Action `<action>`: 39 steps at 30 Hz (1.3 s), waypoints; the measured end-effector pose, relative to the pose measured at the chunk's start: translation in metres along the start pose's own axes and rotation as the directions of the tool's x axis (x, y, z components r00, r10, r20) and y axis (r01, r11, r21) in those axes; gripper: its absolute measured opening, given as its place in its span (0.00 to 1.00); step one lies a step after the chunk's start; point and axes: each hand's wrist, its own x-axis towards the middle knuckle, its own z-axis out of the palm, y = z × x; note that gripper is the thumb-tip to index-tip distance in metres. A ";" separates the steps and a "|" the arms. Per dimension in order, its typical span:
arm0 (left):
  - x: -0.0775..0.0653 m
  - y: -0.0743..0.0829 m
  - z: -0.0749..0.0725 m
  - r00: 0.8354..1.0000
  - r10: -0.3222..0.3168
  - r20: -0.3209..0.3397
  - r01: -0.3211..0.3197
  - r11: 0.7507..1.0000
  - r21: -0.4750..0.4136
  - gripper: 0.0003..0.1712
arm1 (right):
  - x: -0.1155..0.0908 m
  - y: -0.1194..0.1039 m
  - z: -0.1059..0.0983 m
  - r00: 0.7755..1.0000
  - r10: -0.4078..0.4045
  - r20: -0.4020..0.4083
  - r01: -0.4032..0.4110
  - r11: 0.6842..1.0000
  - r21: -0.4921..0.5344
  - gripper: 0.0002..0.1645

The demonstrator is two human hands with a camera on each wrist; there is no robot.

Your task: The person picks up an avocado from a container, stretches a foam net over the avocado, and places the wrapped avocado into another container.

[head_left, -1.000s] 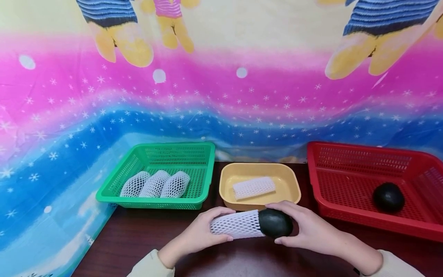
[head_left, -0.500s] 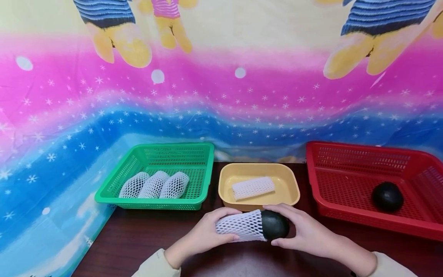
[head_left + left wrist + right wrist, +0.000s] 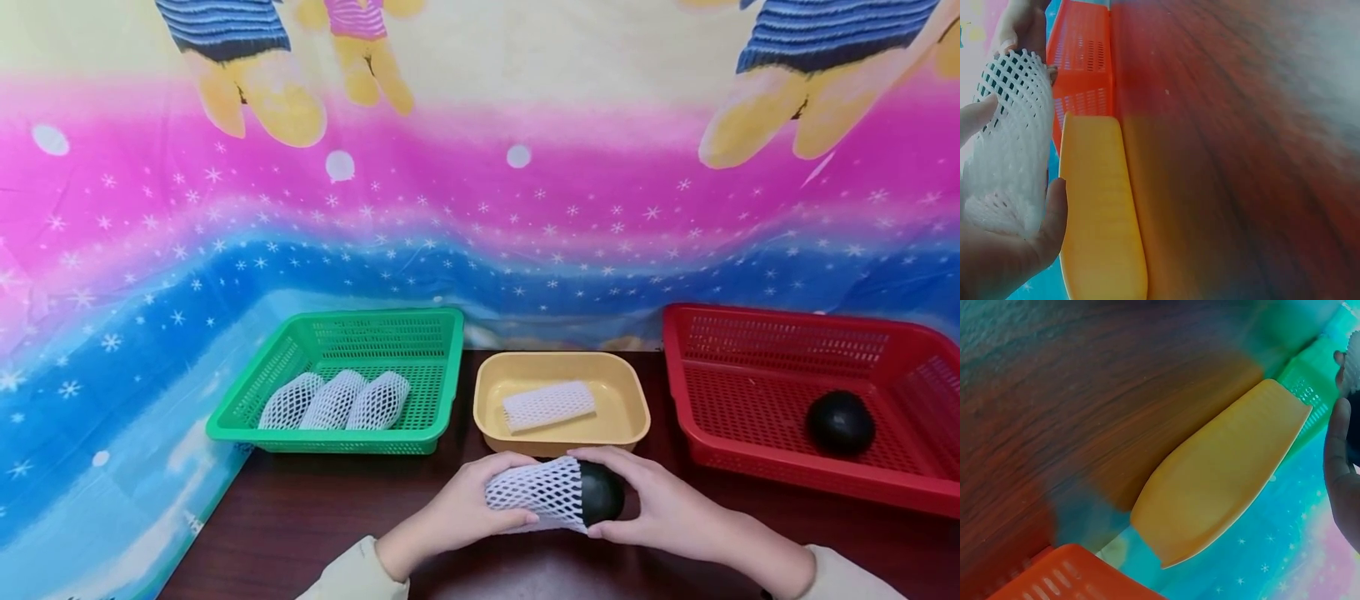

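My left hand (image 3: 480, 504) grips a white foam net sleeve (image 3: 543, 493), fingers and thumb curled round it. The sleeve's right end is stretched over a dark, smooth, egg-shaped fruit (image 3: 602, 493), whose right part stays bare. My right hand (image 3: 656, 504) holds that bare end between thumb and fingers. Fruit and sleeve are held just in front of the yellow tub (image 3: 561, 446). In the left wrist view, dark skin shows through the mesh of the sleeve (image 3: 1013, 144) near its far end. Only the edge of my right hand (image 3: 1340, 450) appears in the right wrist view.
A green basket (image 3: 333, 435) at the left holds three netted fruits (image 3: 343, 402). Another foam net (image 3: 549, 406) lies in the yellow tub. In the red basket (image 3: 795, 475) at the right sits one bare dark fruit (image 3: 841, 422). Behind everything hangs a printed cloth (image 3: 480, 208).
My left hand has moved right with the net sleeve. More of the dark fruit is now covered, and the right hand has stayed nearly in place at its bare end.
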 end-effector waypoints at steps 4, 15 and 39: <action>0.003 0.003 0.003 1.000 -0.001 -0.009 0.001 1.000 -0.009 0.27 | 0.000 0.000 0.001 1.000 -0.011 0.016 0.011 1.000 0.001 0.42; 0.003 0.004 0.004 1.000 -0.006 -0.008 0.006 1.000 -0.013 0.28 | -0.003 -0.002 0.000 0.998 -0.064 0.024 0.065 0.997 -0.033 0.45; -0.001 0.011 0.002 0.999 -0.039 0.013 0.040 0.997 -0.069 0.31 | -0.012 0.000 0.005 0.993 -0.091 -0.070 0.108 0.950 0.293 0.32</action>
